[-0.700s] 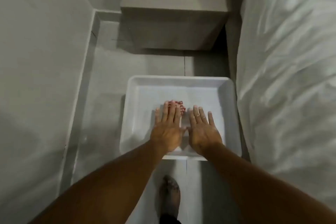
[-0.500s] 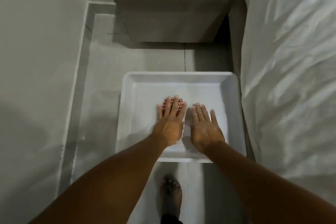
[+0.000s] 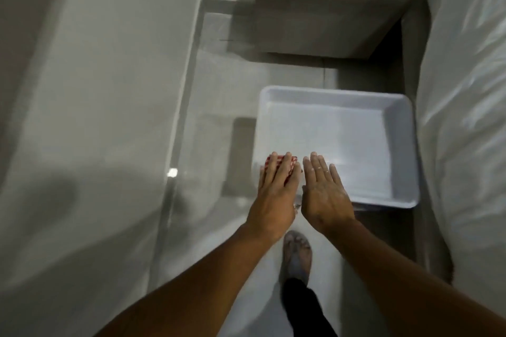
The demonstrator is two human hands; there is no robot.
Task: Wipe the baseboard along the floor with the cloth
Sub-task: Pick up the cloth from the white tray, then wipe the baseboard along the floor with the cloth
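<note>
A red-and-white checked cloth (image 3: 282,159) shows under the fingers of my left hand (image 3: 275,194), which lies flat over it at the near left edge of a white tray (image 3: 331,91) and grips it from above. My right hand (image 3: 324,194) hovers right beside it, flat and holding nothing, over the tray's near left part. The grey baseboard (image 3: 181,131) runs along the foot of the left wall, a short way left of my left hand. Most of the cloth is hidden by my fingers.
The tray sits on the grey tiled floor between the left wall and a bed with white bedding (image 3: 465,123). A grey cabinet (image 3: 323,24) stands at the far end by the corner. My foot (image 3: 297,254) is on the floor below my hands.
Both hands have shifted left from the tray's middle to its near left edge, and the cloth went along under my left hand. The view has swung toward the left wall.
</note>
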